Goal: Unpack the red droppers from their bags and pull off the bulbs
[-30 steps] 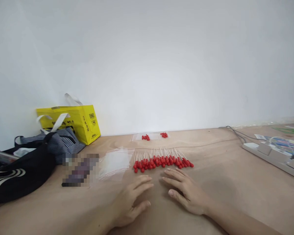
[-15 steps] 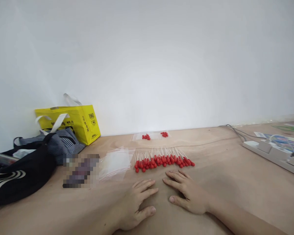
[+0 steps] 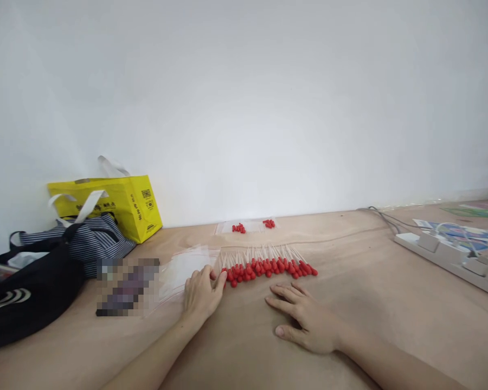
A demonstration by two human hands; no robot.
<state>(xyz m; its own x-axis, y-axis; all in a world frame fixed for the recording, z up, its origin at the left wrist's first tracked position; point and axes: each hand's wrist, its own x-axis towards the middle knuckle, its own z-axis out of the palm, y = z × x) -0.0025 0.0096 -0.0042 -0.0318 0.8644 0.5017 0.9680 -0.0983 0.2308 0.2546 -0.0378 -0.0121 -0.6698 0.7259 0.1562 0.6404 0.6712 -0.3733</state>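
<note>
A person's two bare hands rest on a pale wooden table (image 3: 390,309), seen from above and behind. The left hand (image 3: 201,295) lies stretched forward, palm down, fingers loosely spread and only slightly bent. Its fingertips (image 3: 219,277) meet the left end of a row of thin sticks with red tips (image 3: 268,265), laid side by side with the red ends toward the person. The heads appear to touch the fingertips, though the view is too small to tell whether a stick is pinched. The same hand overlaps the near edge of a clear plastic bag (image 3: 183,268) lying just left of the row.

The right hand (image 3: 309,322) lies flat and open on the bare wood, fingers spread, holding nothing, near the row but apart from it.

Farther back, by the white wall, a small clear packet (image 3: 250,226) holds more red tips. At the left stand a yellow bag (image 3: 117,203), a striped bag (image 3: 85,244) and a black bag (image 3: 28,287). A white power strip (image 3: 451,260) lies at the right.
</note>
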